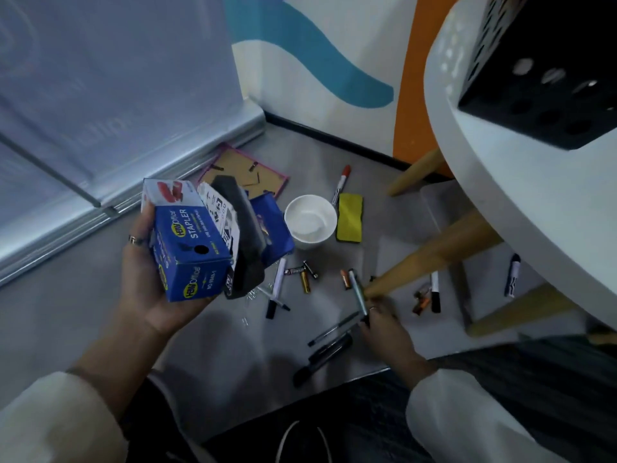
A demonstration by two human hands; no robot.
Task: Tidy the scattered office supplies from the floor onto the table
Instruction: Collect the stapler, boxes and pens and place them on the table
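Two hands work over a grey floor strewn with supplies. At centre left of the frame the left hand (147,279), palm up with a ring on one finger, grips a blue cardboard stapler box (187,248); its top flap is open and a black stapler (242,235) juts out, long axis running from upper left to lower right, beside a folded printed leaflet (222,213). At lower centre the right hand (384,324) pinches a slim grey-barrelled pen (358,292) that stands nearly upright in the frame, its far end pointing to the top. Both wrists show cream, fleecy sleeves.

Just left of the right hand, more dark pens (330,342) lie in a loose fan, slanting from lower left to upper right. Near centre, cylindrical batteries (305,277) lie scattered, one gold, beside a white marker (278,282). Above them stands a round white paper cup (310,220), mouth up, with a yellow rectangular eraser (349,218) just to its right and a red-capped marker (341,183) pointing toward the top. A pink-edged cardboard frame back (242,170) lies flat near the wall.

At the right, a smooth round white table (521,202) on pale wooden legs (430,255) carries a black perforated organiser (547,71).
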